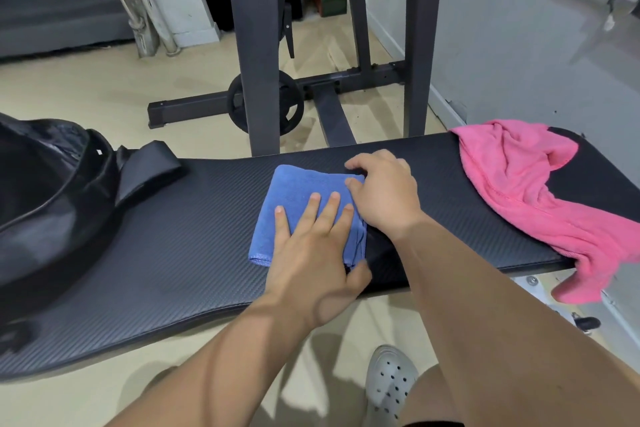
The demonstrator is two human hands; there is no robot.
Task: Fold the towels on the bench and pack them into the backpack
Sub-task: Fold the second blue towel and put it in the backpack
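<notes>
A blue towel [294, 194], folded into a small rectangle, lies in the middle of the black bench [173, 236]. My left hand [311, 253] presses flat on it with straight fingers. My right hand [384, 191] rests at the towel's right edge, fingers curled over the far right corner. A pink towel [519, 180] lies crumpled on the bench's right end, one part hanging over the front edge. The black backpack [52, 204] stands open at the left end of the bench, a strap lying toward the blue towel.
A dark metal rack [256, 45] with a weight plate [287, 107] stands right behind the bench. A grey wall runs along the right. My grey clog [391, 381] is on the beige floor below the bench.
</notes>
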